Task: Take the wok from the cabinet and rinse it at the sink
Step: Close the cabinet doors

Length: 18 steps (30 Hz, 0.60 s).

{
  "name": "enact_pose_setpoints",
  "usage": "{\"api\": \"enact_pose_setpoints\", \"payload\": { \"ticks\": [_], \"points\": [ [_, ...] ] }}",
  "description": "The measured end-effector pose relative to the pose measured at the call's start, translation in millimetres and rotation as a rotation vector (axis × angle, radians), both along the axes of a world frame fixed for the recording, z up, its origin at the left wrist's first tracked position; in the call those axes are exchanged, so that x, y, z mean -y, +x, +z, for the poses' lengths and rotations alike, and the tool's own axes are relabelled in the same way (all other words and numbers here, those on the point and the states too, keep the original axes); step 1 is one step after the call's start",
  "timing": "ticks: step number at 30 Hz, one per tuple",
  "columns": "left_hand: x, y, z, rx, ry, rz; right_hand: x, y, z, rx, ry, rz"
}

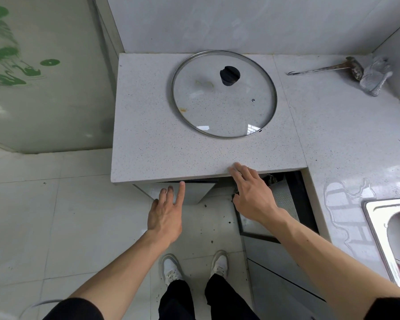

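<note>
Wok unseen inside cabinet [189, 192]; likely heavy, rigid: grip handle. Left hand [165, 213] and right hand [252, 195] spread, empty.

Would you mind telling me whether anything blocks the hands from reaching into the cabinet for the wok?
The countertop overhangs the cabinet, hiding the wok. The left hand is at a cabinet door and the right hand is at the counter edge. Whether the opening is clear cannot be seen.

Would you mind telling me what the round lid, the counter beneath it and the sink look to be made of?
Lid: clear glass, since the counter shows through, with a metal rim and a black, probably plastic knob. Counter: pale speckled stone, likely quartz or composite. Sink: shiny brushed metal, probably stainless steel.
</note>
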<state>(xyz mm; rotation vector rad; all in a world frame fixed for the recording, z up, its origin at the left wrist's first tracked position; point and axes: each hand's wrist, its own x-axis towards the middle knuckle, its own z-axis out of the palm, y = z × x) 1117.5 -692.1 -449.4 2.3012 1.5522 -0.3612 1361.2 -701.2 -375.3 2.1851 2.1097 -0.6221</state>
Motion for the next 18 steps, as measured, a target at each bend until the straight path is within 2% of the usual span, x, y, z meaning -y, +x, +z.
{"api": "enact_pose_setpoints", "payload": {
  "ticks": [11,18],
  "points": [
    [-11.5,17.1,0.6,-0.032,-0.076,0.037,0.0,2.2,3.9,0.007,-0.002,0.028],
    [-5.5,18.6,13.5,0.005,-0.047,0.026,0.9,2.8,4.1,0.004,-0.011,0.020]
  ]
}}
